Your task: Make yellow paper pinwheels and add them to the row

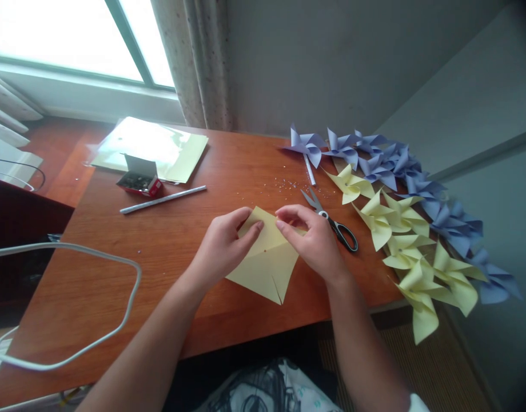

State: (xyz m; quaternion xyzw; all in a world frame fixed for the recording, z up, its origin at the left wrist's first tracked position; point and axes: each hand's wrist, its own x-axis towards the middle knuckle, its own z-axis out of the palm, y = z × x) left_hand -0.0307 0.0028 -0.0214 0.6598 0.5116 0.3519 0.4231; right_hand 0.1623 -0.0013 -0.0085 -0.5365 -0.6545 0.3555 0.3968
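Between my hands is a square of yellow paper (263, 269), turned with one corner toward me. It has a small hole near its middle and a slit running in from the near corner. My left hand (226, 240) pinches its far left edge between thumb and fingers. On the far right edge, my right hand (308, 234) grips the sheet with thumb and forefinger. Black-handled scissors (331, 220) lie just beyond my right hand, blades partly apart. A silvery paper stick (163, 199) rests on the table to the far left of my hands.
Yellow pinwheels (402, 249) and purple pinwheels (400, 160) cover the table's right side. A small red box (149, 186), its lid up, stands by a plastic-wrapped stack of paper (147, 146). Tiny scraps (284, 184) lie near the scissors. A white cable (132, 297) loops over the left.
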